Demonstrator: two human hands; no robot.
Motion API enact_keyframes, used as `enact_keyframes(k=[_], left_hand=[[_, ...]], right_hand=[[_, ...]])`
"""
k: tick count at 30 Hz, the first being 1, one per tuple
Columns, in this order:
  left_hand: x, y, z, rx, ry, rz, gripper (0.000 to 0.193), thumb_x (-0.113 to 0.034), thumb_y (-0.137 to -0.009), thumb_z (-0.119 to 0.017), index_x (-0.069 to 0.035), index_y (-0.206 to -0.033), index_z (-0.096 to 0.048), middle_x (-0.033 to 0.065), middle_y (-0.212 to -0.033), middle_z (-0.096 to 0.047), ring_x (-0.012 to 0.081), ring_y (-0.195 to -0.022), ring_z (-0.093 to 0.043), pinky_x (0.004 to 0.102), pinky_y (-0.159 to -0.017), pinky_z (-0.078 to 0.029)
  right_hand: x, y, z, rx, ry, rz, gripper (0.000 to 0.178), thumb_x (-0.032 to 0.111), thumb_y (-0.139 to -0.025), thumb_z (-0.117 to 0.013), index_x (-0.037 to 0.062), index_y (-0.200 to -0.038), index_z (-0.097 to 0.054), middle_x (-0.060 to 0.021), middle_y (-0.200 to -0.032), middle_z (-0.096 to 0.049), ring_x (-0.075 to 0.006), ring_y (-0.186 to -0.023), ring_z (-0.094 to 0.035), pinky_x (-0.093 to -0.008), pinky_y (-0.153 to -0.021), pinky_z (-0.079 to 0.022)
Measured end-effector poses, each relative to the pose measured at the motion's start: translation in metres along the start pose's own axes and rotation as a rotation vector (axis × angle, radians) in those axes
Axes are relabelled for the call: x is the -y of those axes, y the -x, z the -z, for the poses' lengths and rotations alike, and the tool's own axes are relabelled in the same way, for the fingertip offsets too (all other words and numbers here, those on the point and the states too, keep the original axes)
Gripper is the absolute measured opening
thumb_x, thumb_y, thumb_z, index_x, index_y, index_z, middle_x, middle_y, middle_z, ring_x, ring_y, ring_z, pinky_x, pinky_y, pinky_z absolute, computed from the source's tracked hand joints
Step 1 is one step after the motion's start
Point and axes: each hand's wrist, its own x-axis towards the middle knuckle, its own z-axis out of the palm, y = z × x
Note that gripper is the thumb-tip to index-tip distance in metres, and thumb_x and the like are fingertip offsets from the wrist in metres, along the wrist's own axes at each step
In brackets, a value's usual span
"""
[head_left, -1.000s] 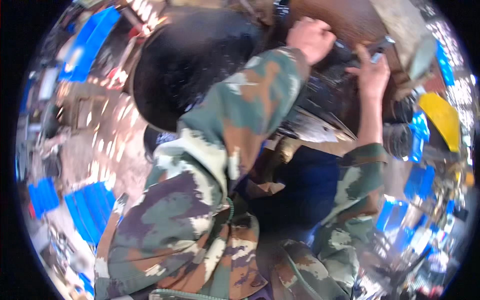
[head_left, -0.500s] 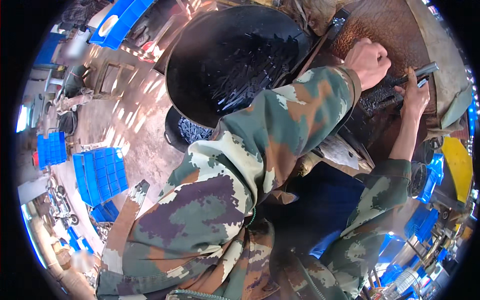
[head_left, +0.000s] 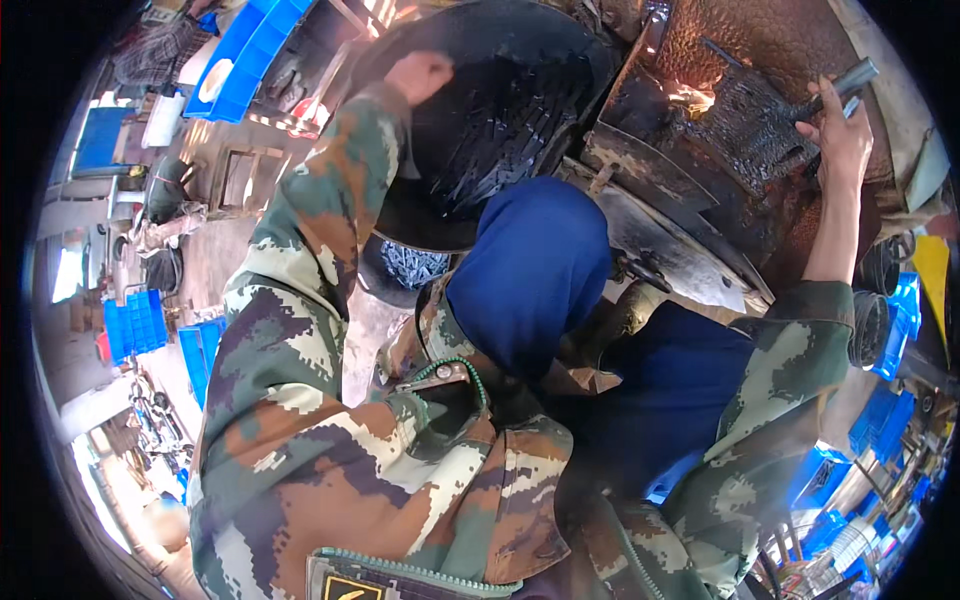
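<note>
My left hand hangs over the far left part of a big round black pan, fingers curled in; whatever they hold, if anything, does not show. Dark, shiny, thin strips lie heaped in the pan. My right hand is closed around a grey metal pipe, its fingers over the pipe and the thumb on the near side. Beside that hand lies a black, wet-looking lumpy slab; I cannot tell whether the pipe joins it. A small orange-white glow shows at the slab's left edge.
A brown, bumpy metal surface surrounds the slab. Rusty plates stand between it and the pan. Below the pan sits a smaller container of short grey pieces. My blue-clad knee is close by. Blue crates stand at the left.
My left hand has swung left from the slab to above the pan, uncovering the slab and the glow. My right hand stays at the pipe.
</note>
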Motion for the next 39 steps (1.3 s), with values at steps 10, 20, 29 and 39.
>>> enact_keyframes(k=[10,20,29,39], left_hand=[[0.081,0.042,-0.095,0.183,-0.298,0.126,0.054,-0.03,-0.082,-0.073,-0.013,-0.133,-0.062,0.0194,-0.133,-0.059,0.0383,-0.126,-0.055,0.0489,-0.107,-0.045],[0.044,0.04,-0.077,0.316,-0.297,0.375,0.045,-0.037,-0.088,-0.068,-0.014,-0.127,-0.064,0.0169,-0.129,-0.064,0.0379,-0.129,-0.053,0.0528,-0.104,-0.045],[0.042,0.052,-0.062,0.456,-0.425,0.234,0.04,-0.033,-0.092,-0.062,-0.013,-0.126,-0.065,0.0238,-0.121,-0.066,0.0427,-0.113,-0.063,0.0519,-0.1,-0.049],[-0.004,0.077,-0.009,0.497,-0.521,0.128,0.032,-0.034,-0.09,-0.059,-0.014,-0.113,-0.07,0.0193,-0.113,-0.069,0.0413,-0.106,-0.066,0.0521,-0.094,-0.053]], right_hand=[[0.007,0.005,-0.004,-0.005,0.006,-0.036,0.038,0.028,-0.095,-0.069,-0.0013,-0.12,-0.063,-0.0115,-0.108,-0.072,-0.0149,-0.094,-0.067,-0.0286,-0.06,-0.062],[0.004,0.002,0.0,-0.005,0.047,-0.025,0.043,0.031,-0.094,-0.07,-0.0014,-0.122,-0.063,-0.0094,-0.107,-0.072,-0.0137,-0.091,-0.067,-0.0282,-0.06,-0.063],[0.004,0.002,-0.002,-0.003,0.035,-0.012,0.042,0.03,-0.095,-0.069,-0.0025,-0.121,-0.062,-0.0093,-0.106,-0.072,-0.014,-0.093,-0.067,-0.028,-0.059,-0.062],[-0.005,0.001,0.001,-0.01,0.023,-0.029,0.039,0.029,-0.096,-0.068,-0.0011,-0.119,-0.062,-0.0097,-0.106,-0.072,-0.0147,-0.093,-0.067,-0.0283,-0.058,-0.062]])
